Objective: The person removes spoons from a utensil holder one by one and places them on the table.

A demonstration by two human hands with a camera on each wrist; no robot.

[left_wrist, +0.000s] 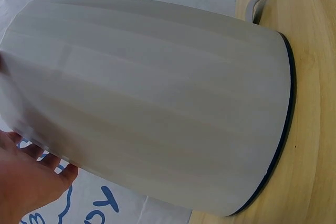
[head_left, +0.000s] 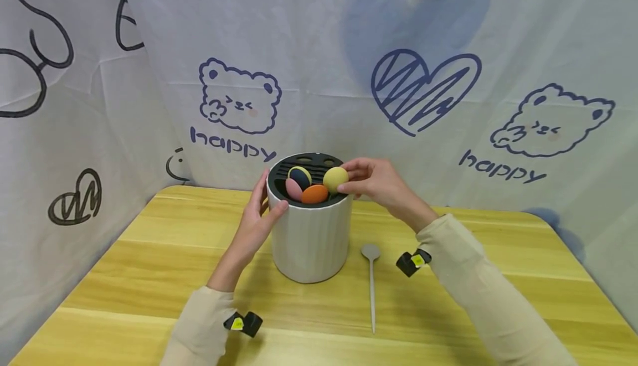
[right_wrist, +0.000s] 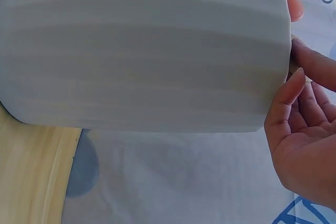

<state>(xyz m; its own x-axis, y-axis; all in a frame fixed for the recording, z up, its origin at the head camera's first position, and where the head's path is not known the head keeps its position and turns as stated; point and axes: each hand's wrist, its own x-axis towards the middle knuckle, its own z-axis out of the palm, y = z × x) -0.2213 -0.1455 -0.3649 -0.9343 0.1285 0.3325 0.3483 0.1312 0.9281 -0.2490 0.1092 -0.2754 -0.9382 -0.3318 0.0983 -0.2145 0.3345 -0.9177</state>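
A white ribbed holder [head_left: 310, 244] with a black slotted top [head_left: 284, 168] stands upright on the table. My left hand [head_left: 255, 223] holds its left side, thumb at the front rim and fingers round behind. With the thumb and fingers of my right hand [head_left: 381, 184] I pinch a round yellow piece [head_left: 335, 179] over the top's right edge. Whether it is a ball or a spoon's head cannot be told. Beside it on the top sit a rounded orange piece [head_left: 314, 194], a pink one [head_left: 294, 189] and a dark blue one with a yellow edge [head_left: 299, 178]; their undersides are hidden.
A grey spoon [head_left: 371, 252] with a long thin handle lies on the wooden table [head_left: 144, 277], right of the holder. Behind the table's far edge hangs a white cloth [head_left: 319, 50] printed with bears and hearts.
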